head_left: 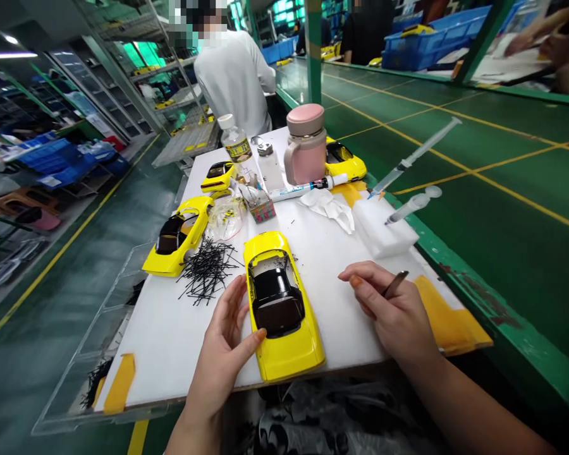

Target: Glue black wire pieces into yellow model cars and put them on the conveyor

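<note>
A yellow toy car body (291, 354) with a black roof and windows lies on the white work board (171, 341). My left hand (227, 341) grips its left side, thumb on the yellow surface near the dark window. To the right of the car, my right hand (391, 306) is raised over the board, its fingers closed round a thin dark metal tool (396, 284), whose tip is hidden. A pile of thin black pieces (207, 268) lies left of the car, beside a second yellow car body (177, 237).
Behind the car stand a pink mug (306, 148), a capped bottle (236, 140) and a small glass jar (268, 163). Two syringes stick up from a white foam block (384, 227) at the right. A person in a light shirt (237, 76) is beyond the board.
</note>
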Motion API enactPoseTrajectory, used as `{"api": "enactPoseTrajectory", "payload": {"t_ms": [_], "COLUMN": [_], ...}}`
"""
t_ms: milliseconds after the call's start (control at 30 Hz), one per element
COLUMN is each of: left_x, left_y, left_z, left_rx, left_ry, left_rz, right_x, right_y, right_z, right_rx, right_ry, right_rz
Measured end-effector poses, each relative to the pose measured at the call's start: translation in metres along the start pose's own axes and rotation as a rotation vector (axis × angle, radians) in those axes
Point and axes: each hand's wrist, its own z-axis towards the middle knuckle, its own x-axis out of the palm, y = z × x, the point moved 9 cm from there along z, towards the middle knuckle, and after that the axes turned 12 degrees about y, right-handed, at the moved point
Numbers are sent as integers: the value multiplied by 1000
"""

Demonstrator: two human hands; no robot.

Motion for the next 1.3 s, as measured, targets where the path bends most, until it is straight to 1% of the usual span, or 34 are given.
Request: {"api": "enactPoseTrajectory", "payload": {"t_ms": [67, 133, 200, 267, 300, 367, 433, 533, 667, 800, 933, 1033, 1167, 1300], "left_x": [-3, -8, -11, -12, -12, -12, -12, -12, -11, -12, -12, -10, -9, -9], "left_y": [1, 1, 2, 3, 4, 7, 10, 11, 12, 14, 16, 15, 13, 14], "left_z": [-1, -2, -3, -3, -4, -5, -7, -9, -10, -10, -11, -11, -10, -11], "left_rx": [13, 22, 32, 35, 33, 30, 42, 65, 65, 58, 50, 56, 59, 52], "left_ry": [-14, -54, -98, -117, -120, -122, -117, -105, -101, -105, -108, -97, -89, -99], "left_rz": [-54, -101, -143, -179, -192, -203, -202, -194, -181, -173, -180, -178, -168, -163], "right_x": [-1, 0, 6, 17, 23, 33, 37, 31, 20, 20, 25, 26, 33, 36], "right_y": [1, 13, 34, 49, 50, 44, 31, 15, 2, -15, -23, -17, -7, -11], "right_z": [8, 25, 48, 74, 86, 109, 123, 128, 124, 127, 134, 141, 153, 164], "right_rx": [53, 51, -29, -106, -111, -72, -13, 26, 41, 100, 111, 85, 48, 66], "right_ry": [34, 74, 122, 177, 209, 262, 274, 221, 156, 140, 134, 126, 168, 129], "right_rz": [-52, -177, -350, -509, -572, -639, -573, -401, -277, -73, -131, -178, -252, -307]}}
